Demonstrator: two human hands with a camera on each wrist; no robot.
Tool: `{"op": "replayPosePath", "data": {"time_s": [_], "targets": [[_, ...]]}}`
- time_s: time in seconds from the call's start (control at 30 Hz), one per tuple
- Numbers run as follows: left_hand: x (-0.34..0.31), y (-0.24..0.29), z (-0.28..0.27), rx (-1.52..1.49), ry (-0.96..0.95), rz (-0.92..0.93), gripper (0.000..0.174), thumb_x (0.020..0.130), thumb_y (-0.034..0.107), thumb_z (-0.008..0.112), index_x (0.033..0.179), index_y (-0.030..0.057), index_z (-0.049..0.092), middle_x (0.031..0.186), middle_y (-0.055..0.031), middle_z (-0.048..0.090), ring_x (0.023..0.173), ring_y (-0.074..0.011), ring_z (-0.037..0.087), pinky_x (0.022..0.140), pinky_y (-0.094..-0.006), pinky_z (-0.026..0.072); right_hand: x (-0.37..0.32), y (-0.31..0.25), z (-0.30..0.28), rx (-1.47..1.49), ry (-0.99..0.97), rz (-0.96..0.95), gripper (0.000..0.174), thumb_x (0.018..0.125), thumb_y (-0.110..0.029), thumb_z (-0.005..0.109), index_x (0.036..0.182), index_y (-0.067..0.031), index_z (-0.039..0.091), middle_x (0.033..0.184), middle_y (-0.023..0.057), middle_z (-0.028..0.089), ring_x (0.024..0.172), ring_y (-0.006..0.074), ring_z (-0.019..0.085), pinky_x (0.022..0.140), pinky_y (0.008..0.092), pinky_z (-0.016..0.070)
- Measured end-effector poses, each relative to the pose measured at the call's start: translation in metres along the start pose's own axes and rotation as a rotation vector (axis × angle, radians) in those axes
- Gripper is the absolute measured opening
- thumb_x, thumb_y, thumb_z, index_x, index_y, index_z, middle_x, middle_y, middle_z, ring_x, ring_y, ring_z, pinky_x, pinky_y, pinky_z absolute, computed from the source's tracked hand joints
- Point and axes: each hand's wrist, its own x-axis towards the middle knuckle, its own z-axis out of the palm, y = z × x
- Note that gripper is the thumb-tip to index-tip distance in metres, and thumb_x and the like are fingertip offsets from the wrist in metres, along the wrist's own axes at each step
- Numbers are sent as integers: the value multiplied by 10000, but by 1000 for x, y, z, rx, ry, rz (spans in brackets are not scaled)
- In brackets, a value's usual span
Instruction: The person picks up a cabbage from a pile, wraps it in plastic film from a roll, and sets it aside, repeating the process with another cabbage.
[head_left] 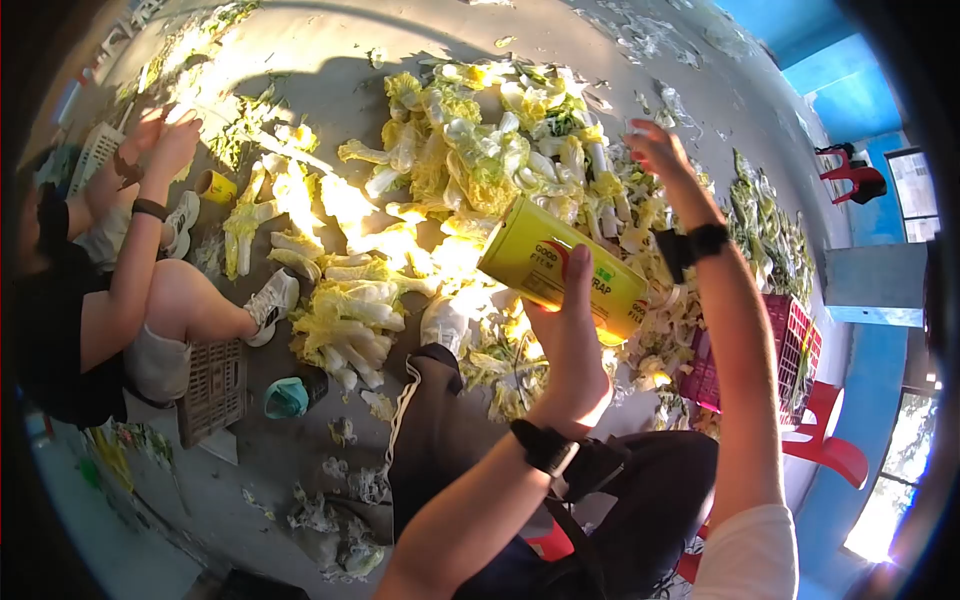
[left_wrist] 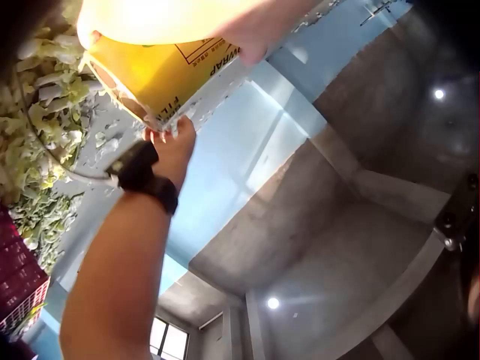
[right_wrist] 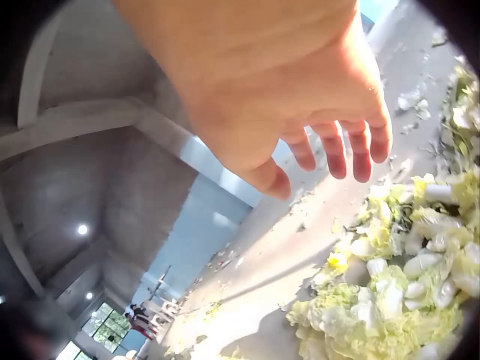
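Note:
My left hand [head_left: 568,365] grips a thick yellow roll of wrapping film [head_left: 540,262], printed with "GOOD" and "WRAP", its thumb lying along the printed side. In the left wrist view the roll [left_wrist: 157,75] shows one end, and the right hand [left_wrist: 174,150] overlaps that end's edge. Apart from the roll in the head view, my right hand [head_left: 660,152] is raised with nothing in it. Its fingers [right_wrist: 335,154] hang loosely spread in the right wrist view. Below both hands lies a large heap of cabbage leaves and stalks [head_left: 450,150].
A pink crate [head_left: 790,345] and a red chair [head_left: 830,440] are at the right. Another person [head_left: 120,290] sits at the left by a brown crate [head_left: 213,385], near another yellow roll [head_left: 215,186]. Plastic scraps [head_left: 335,535] litter the floor.

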Motion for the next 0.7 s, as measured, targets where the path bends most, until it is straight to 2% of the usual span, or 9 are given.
{"op": "replayPosePath", "data": {"time_s": [0.1,0.23,0.27,0.3,0.37,0.47,0.57,0.6,0.7], "targets": [[6,-7,18,25,167,92,618,910,240,733,1389,44,395,1268,-45,533,1127,-142,508,992,-338,408,67,74,77,61,-158,196,619,801,-329,753,1352,-134,549,914,-14,638,733,106,585,560,257,420],[21,-29,11,29,67,104,569,887,179,757,1325,34,423,1236,-57,532,1106,-154,517,979,-326,421,70,123,180,250,-97,354,584,806,-252,750,1334,-126,535,917,5,583,702,100,531,546,266,396],[26,-32,8,-38,112,57,668,844,171,809,1338,29,383,1237,-92,536,1114,-165,537,966,-327,449,68,132,197,295,-184,351,643,799,-251,759,1375,-115,507,1028,52,600,813,147,568,638,305,441],[26,-32,13,2,299,32,655,844,179,809,1326,35,390,1230,-87,540,1089,-168,547,959,-327,456,74,138,209,337,-264,335,702,793,-250,769,1416,-103,479,1138,98,617,925,194,605,729,345,486],[39,-25,13,-31,436,-3,645,852,186,801,1325,37,387,1236,-87,534,1072,-177,552,957,-332,463,70,141,234,201,-258,376,906,737,-303,811,1456,33,374,1413,220,484,1312,367,444,1052,446,387],[47,-8,7,52,304,12,604,872,234,770,1317,47,407,1225,-72,522,1099,-173,529,964,-351,449,89,147,271,-61,-385,186,1091,722,-355,843,1520,54,222,1513,276,361,1418,381,340,1155,391,313],[61,0,-1,90,325,17,660,869,200,778,1344,40,348,1270,-105,500,1156,-192,504,992,-361,443,94,139,305,-8,-279,229,1251,686,-433,871,1539,61,101,1548,308,271,1433,396,314,1187,377,271],[64,3,-3,59,335,31,659,868,193,779,1345,43,349,1274,-105,497,1160,-191,501,995,-359,439,94,138,314,96,-302,223,1331,661,-499,875,1531,75,46,1547,323,247,1406,400,360,1173,377,306],[66,4,-6,46,354,63,685,870,197,778,1370,43,336,1287,-107,492,1165,-190,500,1001,-355,434,93,127,325,-244,-216,313,1225,667,-504,871,1513,57,186,1525,318,288,1377,409,397,1135,389,367]]}}
